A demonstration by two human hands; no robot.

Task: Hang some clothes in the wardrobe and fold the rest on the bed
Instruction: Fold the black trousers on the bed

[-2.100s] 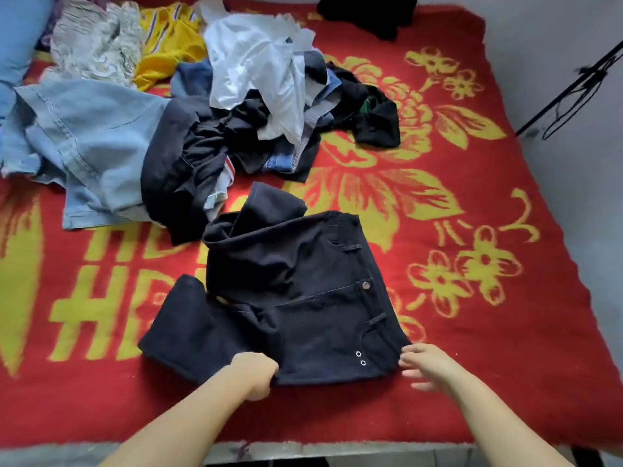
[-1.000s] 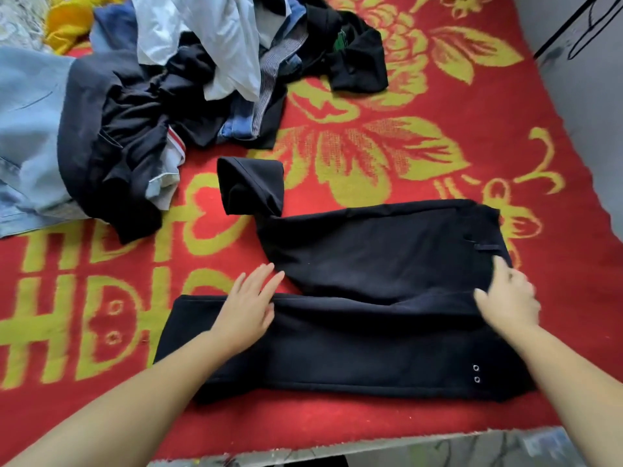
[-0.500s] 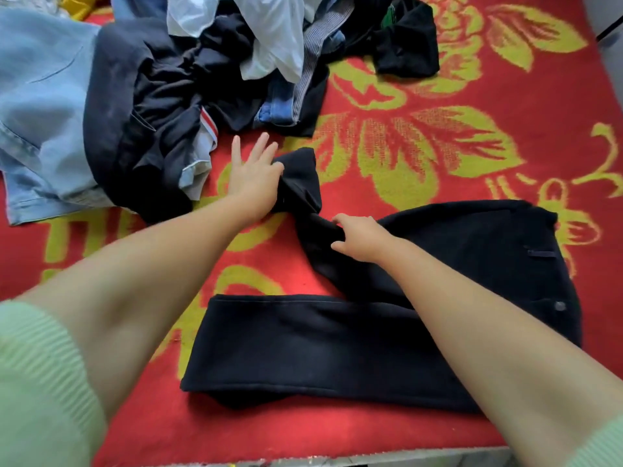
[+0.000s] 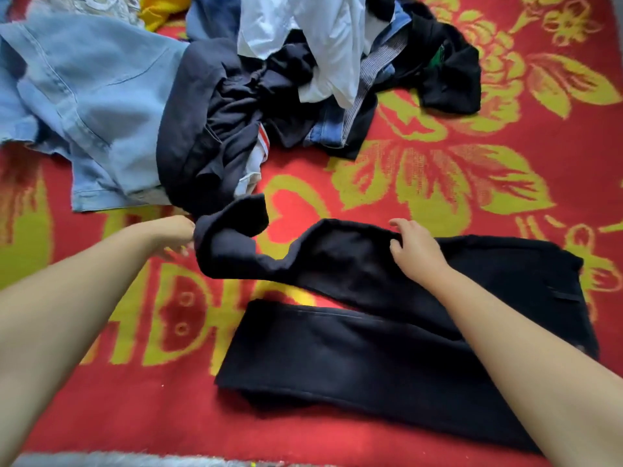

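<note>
The black trousers lay across the red blanket nearest me, one leg flat. My right hand gripped the upper leg's raised edge, while my left hand held that leg's cuff, fingers curled under. Beyond them sat the heap of clothes.

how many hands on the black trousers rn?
2. The left hand grips the upper leg's end at left; the right hand grips that leg's raised fold mid-frame. The left hand's fingers are partly hidden.
</note>
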